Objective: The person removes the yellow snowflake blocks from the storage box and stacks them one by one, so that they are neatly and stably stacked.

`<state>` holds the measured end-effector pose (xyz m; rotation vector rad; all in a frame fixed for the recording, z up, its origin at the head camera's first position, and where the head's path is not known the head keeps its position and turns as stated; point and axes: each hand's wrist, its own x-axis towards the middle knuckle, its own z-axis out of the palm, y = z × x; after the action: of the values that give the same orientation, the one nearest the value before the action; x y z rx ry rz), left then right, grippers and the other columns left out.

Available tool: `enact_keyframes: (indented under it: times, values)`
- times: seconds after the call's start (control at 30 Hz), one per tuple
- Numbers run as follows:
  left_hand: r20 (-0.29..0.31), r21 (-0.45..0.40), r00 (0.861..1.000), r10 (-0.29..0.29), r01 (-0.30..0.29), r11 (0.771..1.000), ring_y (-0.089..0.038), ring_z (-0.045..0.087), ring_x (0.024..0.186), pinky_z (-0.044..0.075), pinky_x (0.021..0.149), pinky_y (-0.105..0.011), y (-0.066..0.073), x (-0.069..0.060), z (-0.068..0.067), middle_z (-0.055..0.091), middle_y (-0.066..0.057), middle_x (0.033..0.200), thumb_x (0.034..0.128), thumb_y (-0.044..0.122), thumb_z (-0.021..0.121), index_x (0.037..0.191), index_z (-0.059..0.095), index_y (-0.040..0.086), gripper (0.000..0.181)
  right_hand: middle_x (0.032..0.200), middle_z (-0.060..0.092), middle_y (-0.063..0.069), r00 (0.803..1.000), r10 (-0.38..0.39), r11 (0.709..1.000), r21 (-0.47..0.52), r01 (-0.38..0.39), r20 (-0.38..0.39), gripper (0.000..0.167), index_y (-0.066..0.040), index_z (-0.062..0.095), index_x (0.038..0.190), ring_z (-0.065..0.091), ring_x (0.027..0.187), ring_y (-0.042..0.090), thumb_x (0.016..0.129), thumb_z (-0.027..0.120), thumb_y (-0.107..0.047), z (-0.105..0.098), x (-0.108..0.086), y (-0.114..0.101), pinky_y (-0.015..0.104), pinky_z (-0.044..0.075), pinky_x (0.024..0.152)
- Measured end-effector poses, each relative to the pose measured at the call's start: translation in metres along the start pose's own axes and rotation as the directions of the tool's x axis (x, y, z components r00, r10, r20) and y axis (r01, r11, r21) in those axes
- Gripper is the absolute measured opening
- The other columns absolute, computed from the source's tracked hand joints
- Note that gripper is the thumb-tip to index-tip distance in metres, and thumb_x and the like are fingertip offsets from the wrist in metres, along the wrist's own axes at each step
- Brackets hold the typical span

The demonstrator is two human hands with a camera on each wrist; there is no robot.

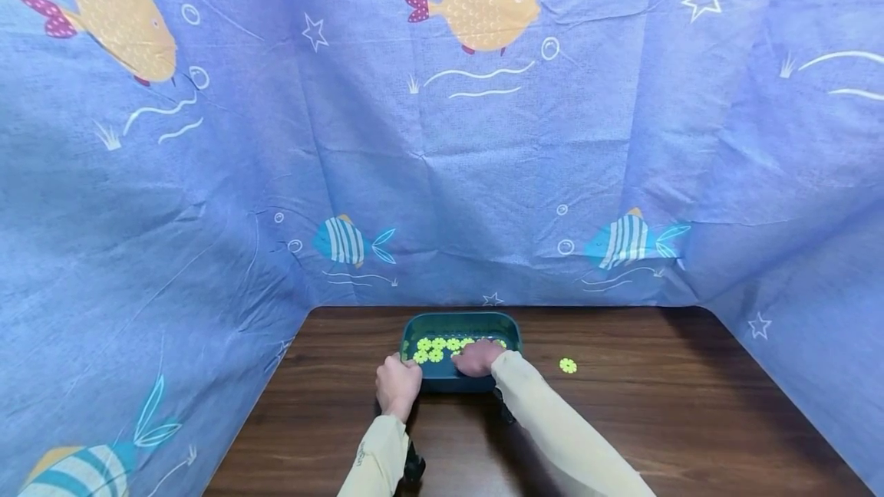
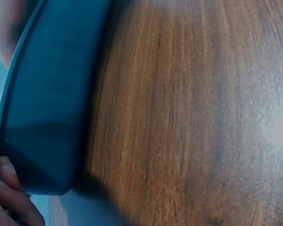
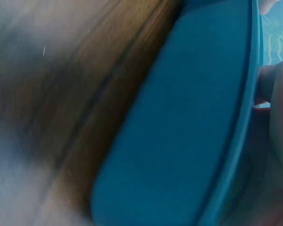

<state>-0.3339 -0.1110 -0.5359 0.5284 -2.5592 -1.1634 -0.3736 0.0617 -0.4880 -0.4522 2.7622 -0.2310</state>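
Note:
A dark teal tray (image 1: 459, 385) stands on the wooden table, with several yellow-green flower-shaped pieces (image 1: 435, 344) lying inside. At the tray's near left corner my left hand (image 1: 399, 383) grips the rim; in the left wrist view its curled fingers (image 2: 12, 186) are at the tray's corner (image 2: 52, 117). My right hand (image 1: 478, 357) reaches over the front rim into the right part of the tray, its fingertips down among the pieces. The right wrist view shows the tray's outer wall (image 3: 174, 113) and part of that hand (image 3: 278, 108); whether it holds a piece I cannot tell.
One yellow-green flower piece (image 1: 568, 365) lies on the wooden table (image 1: 656, 405) to the right of the tray. Blue cloth (image 1: 483, 175) printed with fish hangs behind the table and along both sides.

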Motion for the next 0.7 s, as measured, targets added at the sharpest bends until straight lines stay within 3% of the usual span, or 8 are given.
enact_keyframes:
  times: [0.1,0.27,0.37,0.4,0.47,0.53,0.6,0.7]
  values:
    - [0.002,-0.005,1.000,0.000,0.000,1.000,-0.030,0.060,0.072,0.050,0.069,-0.050,0.000,0.001,0.001,0.066,-0.017,0.081,0.0872,0.012,0.053,0.075,0.061,0.004,0.016,0.136,0.066,0.008,0.999,0.038,0.998,-0.051,-0.038,0.004,0.048,-0.012,0.070,0.127,0.057,0.132,0.030,0.104,0.042,-0.043,-0.005,-0.004,0.004,0.049,0.042,0.110]
    - [0.000,-0.001,1.000,0.006,-0.006,1.000,-0.031,0.060,0.070,0.050,0.067,-0.050,0.000,0.000,0.001,0.065,-0.017,0.079,0.0868,0.012,0.053,0.071,0.057,0.005,0.018,0.133,0.067,0.007,0.998,0.049,0.998,-0.053,-0.047,0.037,0.043,-0.012,0.071,0.122,0.059,0.127,0.026,0.103,0.047,-0.042,-0.010,-0.011,0.015,0.049,0.044,0.107]
    - [-0.003,-0.004,1.000,0.009,-0.009,1.000,-0.032,0.061,0.071,0.050,0.066,-0.050,0.000,0.000,0.000,0.066,-0.018,0.080,0.0873,0.013,0.053,0.072,0.058,0.005,0.018,0.125,0.069,0.007,0.999,0.017,0.999,-0.031,-0.015,0.045,0.037,-0.011,0.073,0.115,0.064,0.115,0.023,0.101,0.053,-0.038,-0.015,-0.014,0.023,0.045,0.048,0.099]
    - [-0.004,-0.004,1.000,0.010,-0.010,1.000,-0.032,0.061,0.071,0.050,0.065,-0.051,0.000,0.000,-0.001,0.066,-0.018,0.080,0.0875,0.013,0.053,0.072,0.058,0.005,0.018,0.111,0.071,0.006,1.000,-0.003,1.000,-0.007,0.003,0.029,0.033,-0.008,0.074,0.105,0.065,0.099,0.021,0.101,0.055,-0.035,-0.016,-0.014,0.026,0.041,0.051,0.089]
    - [-0.004,-0.007,1.000,0.007,-0.007,1.000,-0.032,0.061,0.070,0.050,0.065,-0.050,0.000,0.000,-0.001,0.067,-0.017,0.080,0.0877,0.013,0.053,0.072,0.059,0.005,0.018,0.079,0.064,0.003,0.997,-0.046,0.998,0.051,0.049,-0.056,0.027,-0.006,0.069,0.080,0.055,0.069,0.017,0.098,0.059,-0.023,-0.018,-0.012,0.031,0.035,0.046,0.067]
    - [-0.002,-0.009,1.000,0.006,-0.006,1.000,-0.032,0.061,0.070,0.050,0.066,-0.051,0.000,0.000,-0.001,0.067,-0.016,0.079,0.0880,0.013,0.053,0.072,0.059,0.006,0.019,0.055,0.042,-0.005,0.980,-0.087,0.990,0.097,0.105,-0.179,0.034,-0.009,0.054,0.060,0.033,0.053,0.013,0.093,0.060,-0.012,-0.018,-0.010,0.036,0.029,0.034,0.055]
    - [-0.005,-0.013,1.000,0.004,-0.004,1.000,-0.032,0.062,0.071,0.051,0.067,-0.051,0.000,0.000,-0.001,0.067,-0.016,0.080,0.0880,0.014,0.053,0.074,0.061,0.006,0.018,0.049,0.017,-0.010,0.947,-0.111,0.979,0.130,0.156,-0.302,0.045,-0.015,0.035,0.052,0.015,0.050,0.011,0.087,0.060,-0.002,-0.016,-0.006,0.040,0.027,0.022,0.051]
    - [-0.009,-0.016,1.000,0.005,-0.005,1.000,-0.033,0.063,0.072,0.051,0.068,-0.052,0.000,0.000,-0.001,0.068,-0.016,0.081,0.0882,0.014,0.054,0.075,0.063,0.005,0.017,0.049,0.010,-0.013,0.925,-0.092,0.974,0.161,0.161,-0.368,0.051,-0.019,0.029,0.051,0.011,0.049,0.008,0.084,0.062,0.001,-0.011,-0.001,0.044,0.025,0.018,0.048]
